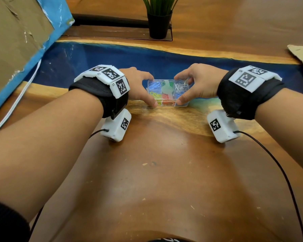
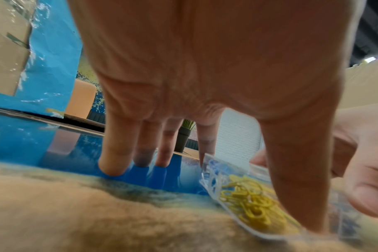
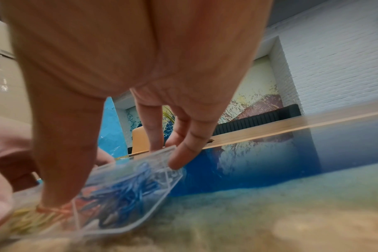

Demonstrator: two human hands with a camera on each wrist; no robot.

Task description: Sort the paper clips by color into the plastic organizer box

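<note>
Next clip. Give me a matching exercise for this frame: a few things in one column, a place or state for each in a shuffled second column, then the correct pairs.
Things:
1. yellow paper clips
2. silver paper clips
3. potted plant
4. left hand

Places or states:
A. far side of the table, beyond the blue strip
B. near-left compartment of the organizer box
C. far-right compartment of the box
D. holding the box's left end, thumb at the near edge

Pairs: 1-B, 2-C, 3-A, 4-D
</note>
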